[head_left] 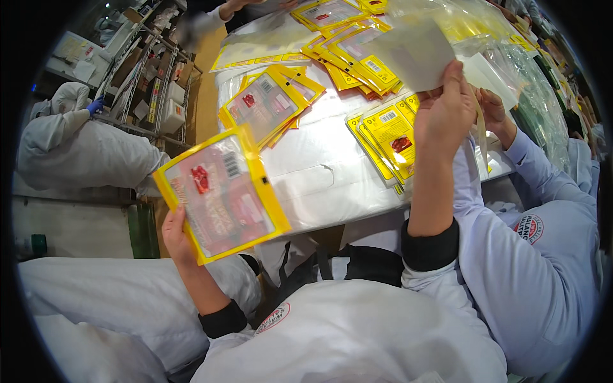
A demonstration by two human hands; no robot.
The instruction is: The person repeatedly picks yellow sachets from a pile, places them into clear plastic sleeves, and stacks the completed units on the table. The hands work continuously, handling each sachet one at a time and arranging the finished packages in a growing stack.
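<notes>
My left hand (177,239) grips the lower left edge of a flat yellow-bordered pouch (223,198), its fingers partly behind it. The pouch is tilted in front of the table's near left edge and shows a red picture and a barcode. Raised over the table, my right hand (444,115) pinches a pale translucent sheet (412,57) by its lower right part. Below that hand lies a small stack of yellow packs (386,137). Beyond my left hand, a pile of similar pouches (265,105) rests on the table.
The white-covered table (313,191) holds a larger heap of yellow pouches (357,54) and clear plastic film (530,83). At my right a co-worker's hand (495,108) is close to my right hand. Another person (83,140) stands by wire shelving (153,83) at the left.
</notes>
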